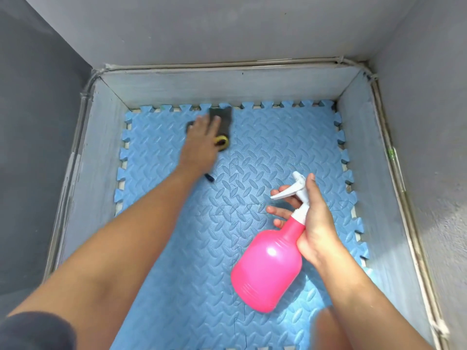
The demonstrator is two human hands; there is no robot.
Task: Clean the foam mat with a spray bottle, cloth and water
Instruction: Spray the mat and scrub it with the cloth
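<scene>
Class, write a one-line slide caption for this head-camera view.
Left hand presses a grey cloth on the blue foam mat while the right hand holds a pink spray bottle.

I look down into a sunken bay ringed on three sides by a low curb (227, 84). It is painted pale blue-grey, streaked and worn, and thin pipes (227, 65) run along its top and bend round both far corners. Plain grey walls rise behind it: the back wall (202, 26) and right wall (439, 109) are lit, the left wall (38, 122) darker. A brighter patch of light (449, 223) falls on the right wall, and slivers of pale floor (257, 107) show at the curb's foot.
</scene>
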